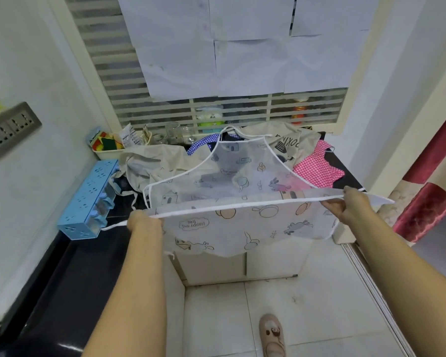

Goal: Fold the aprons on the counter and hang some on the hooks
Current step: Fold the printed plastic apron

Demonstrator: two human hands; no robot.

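A person is standing at a dark kitchen counter (pixel 88 266), seen from above, with both bare arms reaching forward. The left hand (pixel 144 222) and the right hand (pixel 350 204) are each gripping one end of a white-trimmed fold in a translucent apron (pixel 242 176), fingers curled tightly round the fabric. The apron, printed with small cartoon rabbits and houses, is being held stretched flat between the hands. Its bib is lying away from the person over the counter, and its lower half is hanging down in front of the pale cabinet doors (pixel 242 266). A thin white tie (pixel 111 227) is trailing out beside the left hand.

Beneath and behind the bib, other aprons are lying in a crumpled heap on the counter: a beige apron (pixel 144 161) on the left, a blue checked apron (pixel 204 144) in the middle and a pink gingham apron (pixel 317 168) on the right. A blue plastic rack (pixel 88 199) is sitting at the left by the wall. A slippered foot (pixel 272 336) is resting on the tiled floor.
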